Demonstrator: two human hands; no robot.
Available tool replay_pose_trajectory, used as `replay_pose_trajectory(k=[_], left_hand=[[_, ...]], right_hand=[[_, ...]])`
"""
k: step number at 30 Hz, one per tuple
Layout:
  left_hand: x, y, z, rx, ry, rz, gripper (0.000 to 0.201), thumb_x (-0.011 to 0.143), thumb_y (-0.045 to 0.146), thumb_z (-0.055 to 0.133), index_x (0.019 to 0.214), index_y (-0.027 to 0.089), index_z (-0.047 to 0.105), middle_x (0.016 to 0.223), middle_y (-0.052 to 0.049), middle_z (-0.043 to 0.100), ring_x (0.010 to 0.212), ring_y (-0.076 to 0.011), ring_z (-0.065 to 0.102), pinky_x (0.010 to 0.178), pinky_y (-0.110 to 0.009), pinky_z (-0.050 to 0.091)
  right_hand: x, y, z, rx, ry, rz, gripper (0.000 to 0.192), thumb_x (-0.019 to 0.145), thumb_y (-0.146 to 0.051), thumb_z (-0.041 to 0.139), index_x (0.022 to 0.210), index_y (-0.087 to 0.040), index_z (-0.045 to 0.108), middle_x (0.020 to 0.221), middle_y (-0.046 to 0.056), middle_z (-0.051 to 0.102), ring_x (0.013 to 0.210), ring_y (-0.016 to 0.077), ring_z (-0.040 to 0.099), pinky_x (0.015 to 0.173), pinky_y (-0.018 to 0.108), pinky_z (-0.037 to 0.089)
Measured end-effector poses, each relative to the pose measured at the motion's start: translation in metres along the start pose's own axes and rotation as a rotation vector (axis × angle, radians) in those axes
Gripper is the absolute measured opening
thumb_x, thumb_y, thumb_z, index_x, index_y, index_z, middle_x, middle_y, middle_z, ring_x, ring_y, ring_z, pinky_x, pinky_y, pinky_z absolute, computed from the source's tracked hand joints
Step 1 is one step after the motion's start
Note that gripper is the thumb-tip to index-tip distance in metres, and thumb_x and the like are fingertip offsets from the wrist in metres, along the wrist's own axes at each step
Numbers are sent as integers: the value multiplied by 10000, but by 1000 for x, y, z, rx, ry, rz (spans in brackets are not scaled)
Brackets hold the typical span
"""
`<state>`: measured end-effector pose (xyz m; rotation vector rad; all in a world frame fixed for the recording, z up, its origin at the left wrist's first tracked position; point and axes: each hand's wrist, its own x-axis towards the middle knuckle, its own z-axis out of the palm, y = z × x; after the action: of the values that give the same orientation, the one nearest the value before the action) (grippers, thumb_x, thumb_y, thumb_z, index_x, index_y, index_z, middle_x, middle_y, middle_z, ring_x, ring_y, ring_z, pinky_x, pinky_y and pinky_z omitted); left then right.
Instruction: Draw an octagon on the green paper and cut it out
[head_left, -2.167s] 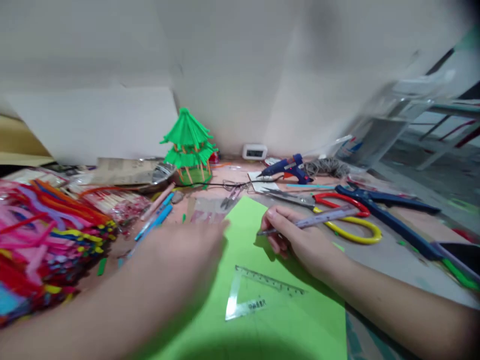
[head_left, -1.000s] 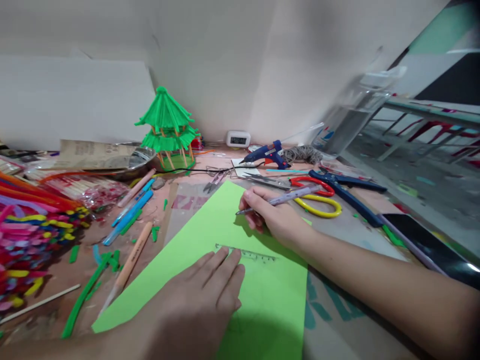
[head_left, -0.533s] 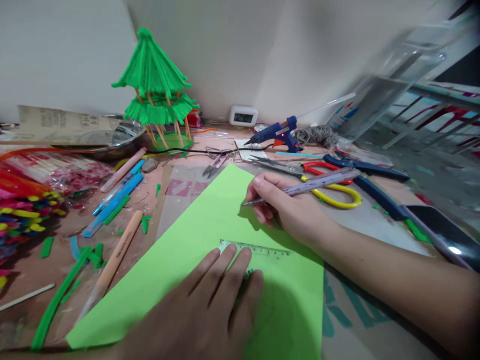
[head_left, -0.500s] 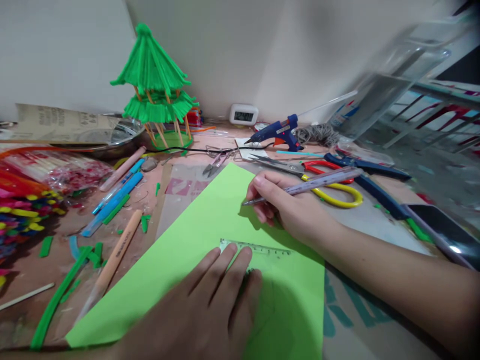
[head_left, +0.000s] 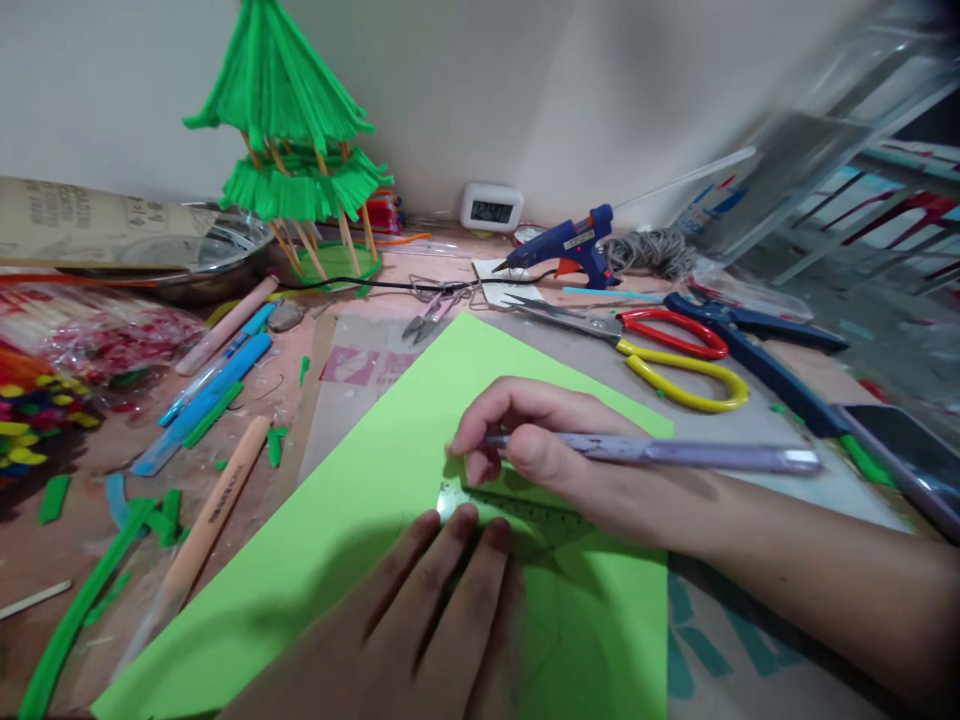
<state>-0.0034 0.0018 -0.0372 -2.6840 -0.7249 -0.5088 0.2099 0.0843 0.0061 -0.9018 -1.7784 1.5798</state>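
Observation:
A bright green sheet of paper (head_left: pixel 360 480) lies slantwise before me, with faint thin lines drawn on its lower part. My left hand (head_left: pixel 435 600) lies flat with fingers stretched, pressing a clear ruler (head_left: pixel 525 506) with dark markings onto the paper. Part of the ruler is hidden by both hands. My right hand (head_left: pixel 547 465) is closed around a slim purple pen (head_left: pixel 675 452), its tip pointing left just above the ruler's upper edge. Whether the tip touches the paper I cannot tell.
Behind the paper are scissors (head_left: pixel 675 350), a blue glue gun (head_left: pixel 562 245) and a white digital clock (head_left: pixel 491 208). A green pipe-cleaner tower (head_left: pixel 300 180) stands at back left. Markers (head_left: pixel 217 390), a wooden-handled tool (head_left: pixel 221 500) and green scraps lie left; pliers (head_left: pixel 772 365) and a phone (head_left: pixel 907 450) right.
My right hand has come down and left toward the ruler, and the pen has swung to lie more level. The left hand still presses the ruler. The view has shifted slightly.

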Motion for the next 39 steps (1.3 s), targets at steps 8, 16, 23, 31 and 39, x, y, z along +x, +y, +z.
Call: replay_pose_trajectory(k=[8,16,23,31,39], left_hand=[[4,-3,-4,-27,-19,-13,367,1072,166,353,1260,194,667,1283,-20,742,1192,-214,659,1071,-377,398],[9,-4,-2,-13,-1,-29,405,1079,117,285,1225,190,656,1263,3,756,1169,-196,679,1076,-374,384],[6,-3,-2,-29,1,-32,359,1091,117,276,1233,170,602,1245,-2,762,1140,-206,691,1088,-386,370],[1,0,5,-27,13,-37,367,1089,123,280,1278,143,594,1273,-26,750,1181,-213,660,1135,-383,335],[6,-3,3,-8,11,-51,364,1087,117,269,1262,144,586,1242,-31,765,1143,-208,692,1103,-373,367]], right_hand=[[6,5,1,-54,253,-36,236,1038,-408,581,897,-222,618,691,-16,637,627,132,584,571,235,458],[8,8,-2,-147,312,2,270,1041,-397,535,828,-233,547,588,-51,509,506,112,434,449,229,319],[9,6,-1,-126,289,8,254,1033,-379,533,825,-232,543,587,-55,499,499,108,421,439,230,307],[9,5,-1,-103,255,-2,232,1033,-357,517,842,-226,521,574,-61,490,496,102,398,444,232,279],[9,4,-1,-94,241,-3,224,1035,-336,514,842,-222,517,569,-67,477,495,96,383,448,226,267]])
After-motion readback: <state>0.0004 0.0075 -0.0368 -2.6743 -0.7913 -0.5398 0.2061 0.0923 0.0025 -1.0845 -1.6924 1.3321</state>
